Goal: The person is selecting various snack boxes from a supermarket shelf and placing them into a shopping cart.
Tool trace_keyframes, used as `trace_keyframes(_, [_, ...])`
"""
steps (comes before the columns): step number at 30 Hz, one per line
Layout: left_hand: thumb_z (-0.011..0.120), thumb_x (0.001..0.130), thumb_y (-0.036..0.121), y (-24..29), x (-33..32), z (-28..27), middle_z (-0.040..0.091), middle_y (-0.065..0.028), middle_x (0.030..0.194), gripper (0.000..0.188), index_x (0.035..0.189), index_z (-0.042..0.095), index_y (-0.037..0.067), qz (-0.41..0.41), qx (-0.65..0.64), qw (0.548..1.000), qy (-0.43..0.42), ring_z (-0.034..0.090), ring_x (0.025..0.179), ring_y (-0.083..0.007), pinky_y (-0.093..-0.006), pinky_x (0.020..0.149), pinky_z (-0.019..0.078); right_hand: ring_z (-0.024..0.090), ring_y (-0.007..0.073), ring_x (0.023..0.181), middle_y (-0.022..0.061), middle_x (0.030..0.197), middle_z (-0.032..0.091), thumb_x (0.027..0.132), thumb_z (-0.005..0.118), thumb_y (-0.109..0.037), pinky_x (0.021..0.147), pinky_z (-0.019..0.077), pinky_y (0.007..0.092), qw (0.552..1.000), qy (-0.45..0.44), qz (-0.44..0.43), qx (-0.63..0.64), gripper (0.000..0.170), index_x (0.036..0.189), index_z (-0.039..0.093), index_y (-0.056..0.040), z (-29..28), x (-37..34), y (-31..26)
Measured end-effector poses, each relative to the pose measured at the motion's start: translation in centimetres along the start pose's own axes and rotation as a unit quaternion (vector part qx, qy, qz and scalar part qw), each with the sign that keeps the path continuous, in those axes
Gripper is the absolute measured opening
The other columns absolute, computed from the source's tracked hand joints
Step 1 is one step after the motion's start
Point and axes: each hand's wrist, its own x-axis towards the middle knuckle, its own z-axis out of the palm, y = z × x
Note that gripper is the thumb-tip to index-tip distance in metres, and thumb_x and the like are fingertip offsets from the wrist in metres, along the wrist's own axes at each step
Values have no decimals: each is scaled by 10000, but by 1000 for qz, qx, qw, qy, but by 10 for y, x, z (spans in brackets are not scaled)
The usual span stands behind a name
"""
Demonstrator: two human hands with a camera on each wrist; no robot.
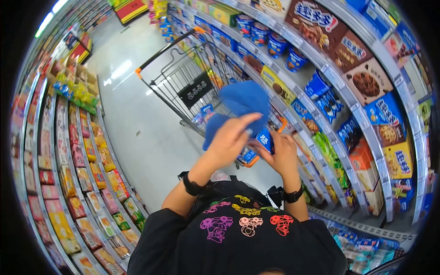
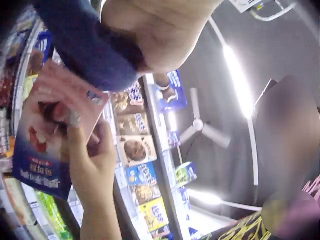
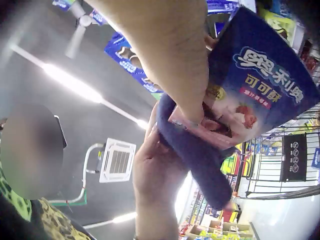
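My right hand [image 1: 282, 151] grips a blue and pink biscuit box [image 1: 265, 139] in front of my chest. Its printed face, with white lettering and a strawberry picture, shows large in the right wrist view; the thumb [image 2: 80, 145] lies across the box in the left wrist view. Just left of the box, my left hand [image 1: 229, 141] holds a soft blue cloth item [image 1: 247, 98], which bulges out on both sides of the hand. In the right wrist view this cloth [image 3: 195, 160] curves past the palm, and some of the fingers are hidden behind it.
A black wire shopping cart [image 1: 172, 75] with orange corners stands ahead, some packs inside. Shelves of biscuit boxes and tubs [image 1: 277, 45] line the right side. Low shelves of packaged snacks [image 1: 94, 176] run along the left, beyond a pale aisle floor [image 1: 133, 151].
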Motion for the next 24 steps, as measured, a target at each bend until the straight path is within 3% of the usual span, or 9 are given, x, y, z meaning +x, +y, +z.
trace_keyframes(1, [490,830,25,8,8,4,545,-176,1123,457,1282,484,91,-65,36,990,-119,499,1034,-323,-367,911,379,595,298,742,134,788,625,687,747,-320,731,452,404,1000,-3,26,11,498,1030,557,-13,-1,-5,1])
trace_keyframes(6, [542,792,55,-24,22,50,547,-173,1014,460,1248,493,80,27,24,995,-89,491,987,-342,-384,867,386,589,309,601,145,684,611,675,755,-336,565,464,396,986,12,165,36,433,936,596,-30,7,-21,30])
trace_keyframes(9, [573,784,81,-57,26,56,543,-187,1061,447,1225,500,76,2,-31,998,-53,499,959,-369,-398,850,405,597,309,616,137,695,616,678,752,-325,575,471,393,983,-7,179,43,392,928,596,-66,18,-24,40])
trace_keyframes(13, [610,838,147,-124,23,38,585,-85,1081,343,1161,546,52,-182,-179,964,-67,569,917,-189,-305,811,454,645,274,696,145,746,641,661,762,-305,629,498,345,947,-79,269,155,416,969,599,-77,39,-6,45])
trace_keyframes(14, [606,864,167,-143,22,34,590,-19,1031,301,1137,566,47,-270,-236,932,-58,548,920,-106,-252,809,451,652,215,739,123,797,651,691,750,-236,678,501,307,941,-101,271,174,401,1012,589,-59,49,-1,51])
trace_keyframes(17, [611,859,144,-198,20,22,593,-44,994,332,1172,544,56,-450,-411,791,53,583,839,-110,-238,730,484,626,159,814,88,907,643,765,708,-165,735,489,284,872,-33,328,361,358,1060,561,-25,93,18,69])
trace_keyframes(20, [614,851,128,-238,16,5,591,-62,999,376,1208,516,60,-451,-326,825,96,593,802,-123,-246,712,497,574,138,937,76,1054,597,886,599,-176,807,456,258,757,45,445,476,351,1169,504,8,157,44,97])
trace_keyframes(21, [627,834,128,-247,14,-2,593,-68,1003,394,1209,521,70,-458,-318,828,58,592,817,-125,-249,716,496,574,141,934,77,1050,599,891,592,-188,804,456,256,711,58,482,508,357,1177,504,6,177,58,103])
trace_keyframes(24, [670,778,155,-278,12,-15,585,-108,1077,529,1265,482,74,-447,-286,844,-76,577,939,-161,-274,806,477,578,140,954,80,1078,593,896,591,-181,821,467,265,675,-20,523,519,345,1181,509,-4,245,79,120])
